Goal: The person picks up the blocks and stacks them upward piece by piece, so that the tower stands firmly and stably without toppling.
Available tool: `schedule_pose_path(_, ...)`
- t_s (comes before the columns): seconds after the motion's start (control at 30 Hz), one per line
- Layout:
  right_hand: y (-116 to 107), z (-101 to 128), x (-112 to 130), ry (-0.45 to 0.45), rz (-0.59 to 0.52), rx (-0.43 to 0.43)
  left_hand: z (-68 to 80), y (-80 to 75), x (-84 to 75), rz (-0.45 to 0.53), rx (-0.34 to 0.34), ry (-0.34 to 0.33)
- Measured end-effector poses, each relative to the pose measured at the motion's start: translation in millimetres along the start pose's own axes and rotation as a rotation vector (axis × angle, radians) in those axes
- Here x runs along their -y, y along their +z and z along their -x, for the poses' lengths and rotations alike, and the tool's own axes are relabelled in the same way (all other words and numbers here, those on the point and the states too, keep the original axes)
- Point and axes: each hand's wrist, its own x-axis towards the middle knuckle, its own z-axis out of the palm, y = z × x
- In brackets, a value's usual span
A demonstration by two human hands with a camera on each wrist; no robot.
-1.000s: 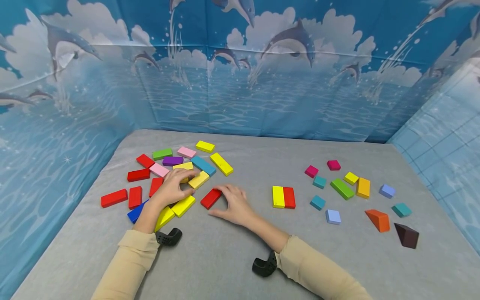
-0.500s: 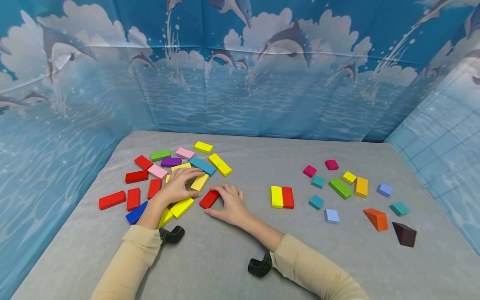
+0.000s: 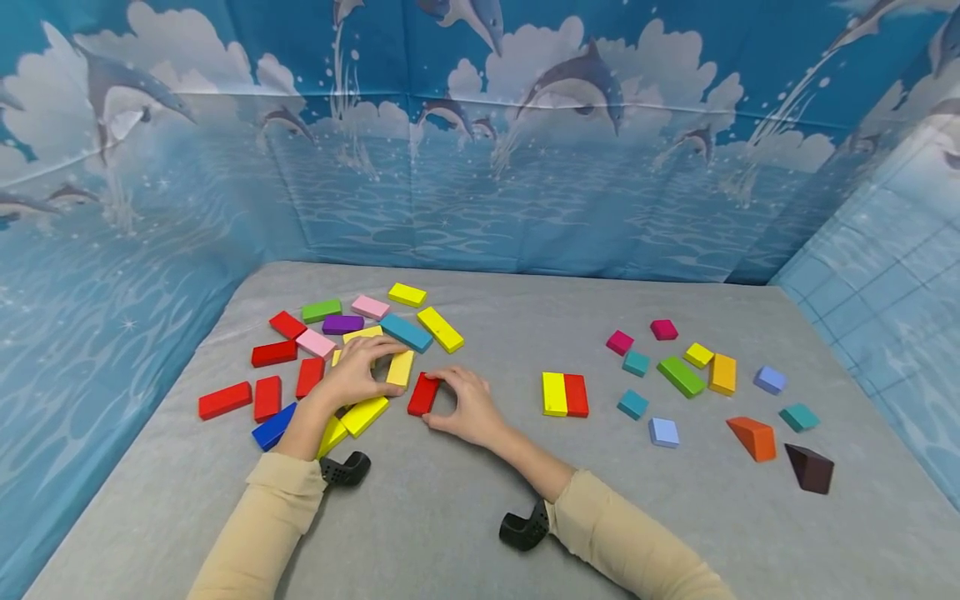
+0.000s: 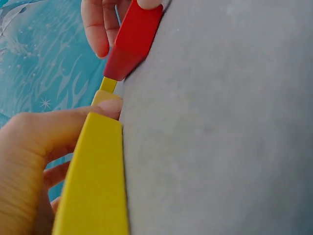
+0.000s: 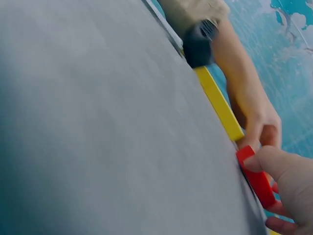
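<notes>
In the head view my left hand (image 3: 351, 375) pinches a pale yellow block (image 3: 401, 369) between thumb and fingers, among the blocks on the left of the table. Just to its right, my right hand (image 3: 467, 406) grips a red block (image 3: 423, 394), thumb at the near end and fingers at the far end. The two held blocks stand side by side, nearly parallel. A bright yellow block (image 4: 95, 181) lies close by the left thumb in the left wrist view. The right thumb lies along the red block (image 5: 256, 177) in the right wrist view.
Several coloured blocks lie round the left hand, such as a blue one (image 3: 274, 427) and a teal one (image 3: 406, 332). A yellow block (image 3: 554, 394) and a red one (image 3: 576, 395) sit joined at centre right. Smaller blocks and an orange wedge (image 3: 752, 438) are scattered on the right.
Both held blocks have turned to point more straight away from me. The red block has shifted slightly right with my right hand. The left hand has hardly moved.
</notes>
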Motion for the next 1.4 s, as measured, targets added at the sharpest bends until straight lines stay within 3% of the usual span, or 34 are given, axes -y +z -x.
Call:
schedule_pose_path(0.17, -28.0, 4.3, -12.3, 0.011, -0.053, 0.030, -5.2, 9.7, -14.4, 0.018, -0.007, 0.039)
schedule_pose_path(0.4, -74.6, 23.9, -35.6, 0.067, 0.031, 0.074, -17.9, 34.2, -48.7, 0.046, 0.009, 0.119)
schedule_pose_path(0.6, -99.2, 41.7, -56.0, 0.074, 0.078, 0.108, -30.3, 60.3, -74.5, 0.096, -0.006, 0.131)
schedule_pose_path(0.9, -113.5, 53.5, -68.6, 0.098, 0.073, 0.147, -41.5, 83.7, -99.1, 0.092, -0.039, 0.156)
schedule_pose_path(1.4, -116.5, 56.7, -73.2, 0.127, 0.106, 0.174, -46.9, 95.4, -106.8, 0.067, -0.038, 0.189)
